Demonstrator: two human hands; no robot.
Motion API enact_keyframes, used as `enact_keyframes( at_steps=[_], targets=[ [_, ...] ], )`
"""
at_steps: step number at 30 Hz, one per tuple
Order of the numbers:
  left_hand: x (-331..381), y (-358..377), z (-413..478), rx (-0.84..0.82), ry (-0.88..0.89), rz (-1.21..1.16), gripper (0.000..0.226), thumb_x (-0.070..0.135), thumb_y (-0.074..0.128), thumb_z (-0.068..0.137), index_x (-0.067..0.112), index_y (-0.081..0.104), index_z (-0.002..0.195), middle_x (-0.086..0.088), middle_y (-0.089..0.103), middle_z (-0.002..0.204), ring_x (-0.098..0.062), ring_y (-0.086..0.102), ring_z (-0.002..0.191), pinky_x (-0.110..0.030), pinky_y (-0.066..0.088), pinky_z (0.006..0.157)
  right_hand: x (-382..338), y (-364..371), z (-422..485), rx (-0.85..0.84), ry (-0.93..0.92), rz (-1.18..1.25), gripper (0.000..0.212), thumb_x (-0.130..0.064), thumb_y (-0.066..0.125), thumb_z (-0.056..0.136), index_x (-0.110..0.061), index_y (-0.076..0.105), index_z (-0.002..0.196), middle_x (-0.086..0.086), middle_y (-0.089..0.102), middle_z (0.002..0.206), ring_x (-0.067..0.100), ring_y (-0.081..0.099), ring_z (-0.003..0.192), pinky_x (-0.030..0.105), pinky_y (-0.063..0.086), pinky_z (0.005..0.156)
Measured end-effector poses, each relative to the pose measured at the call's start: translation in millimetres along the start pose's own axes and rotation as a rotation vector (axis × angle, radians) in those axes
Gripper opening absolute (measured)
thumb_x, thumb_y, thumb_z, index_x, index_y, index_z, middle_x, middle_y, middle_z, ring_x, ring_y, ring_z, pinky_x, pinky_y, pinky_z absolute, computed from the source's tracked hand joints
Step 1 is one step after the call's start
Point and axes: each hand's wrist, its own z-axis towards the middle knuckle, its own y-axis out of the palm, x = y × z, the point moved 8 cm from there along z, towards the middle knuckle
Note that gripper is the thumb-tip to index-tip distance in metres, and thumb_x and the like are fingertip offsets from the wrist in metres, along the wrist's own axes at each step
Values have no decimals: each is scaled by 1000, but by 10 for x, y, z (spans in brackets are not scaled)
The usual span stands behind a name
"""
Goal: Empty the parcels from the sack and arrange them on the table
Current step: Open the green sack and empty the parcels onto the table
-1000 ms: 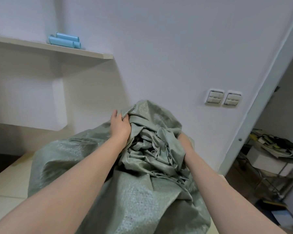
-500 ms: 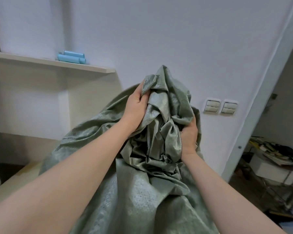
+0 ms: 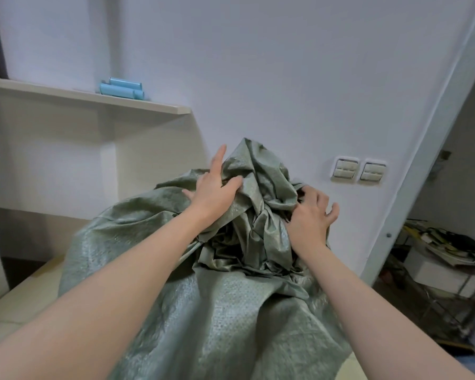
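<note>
Sitting on a pale beige surface, a bulging grey-green woven sack fills the space under and ahead of both hands, with its mouth gathered into a crumpled bunch of folds between them. The left hand lies on the left side of that bunch, fingers splayed and mostly straight, index raised, thumb laid on a fold, not clenched. The right hand rests palm-down on the right side, fingers spread and loosely bent, gripping nothing visible. The sack's contents are hidden. A bare strip of surface shows down and left of the left hand. Above and left of it, a pale shelf juts from the white wall and carries stacked light-blue cylinders. Just right of the right hand sit two white switch plates, side by side. Farther right a pale door frame slants upward. Beyond it stands a metal rack holding a white box and mixed clutter, too small to identify.
</note>
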Motion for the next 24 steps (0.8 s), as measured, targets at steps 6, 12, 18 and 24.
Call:
enact_keyframes(
  at_steps=[6, 12, 18, 24],
  targets=[
    [-285, 351, -456, -556, -54, 588, 133, 80, 68, 59, 36, -18, 151, -7, -18, 161, -35, -18, 147, -66, 7, 115, 232, 84, -69, -239, 91, -50, 56, -66, 55, 82, -11, 61, 91, -1, 15, 145, 31, 15, 133, 65, 17, 108],
    [-403, 332, -618, -349, -115, 404, 97, 23, 66, 83, 35, 1, 153, -9, 2, 159, -42, 27, 139, -49, 35, 111, 229, 344, -551, -949, 210, 500, 127, -98, 51, 48, -32, 22, 152, -2, 14, 161, 24, 21, 146, 50, 32, 115],
    [-162, 492, -814, -338, -99, 106, 89, 18, 62, 83, 39, 9, 152, -5, 14, 152, -34, 44, 125, -37, 42, 101, -84, 279, -952, -1019, -14, 72, 139, -88, 66, 47, -27, 5, 156, 11, -12, 162, 38, -14, 147, 55, 10, 120],
    [-286, 205, -867, -260, -53, 478, 108, 58, 69, 76, 40, -6, 152, -3, 6, 162, -34, 3, 149, -63, 1, 116, -153, 298, -915, -711, 94, -7, 85, -56, 58, 86, -12, 24, 150, 18, 17, 153, 40, 17, 139, 49, 28, 112]
  ],
)
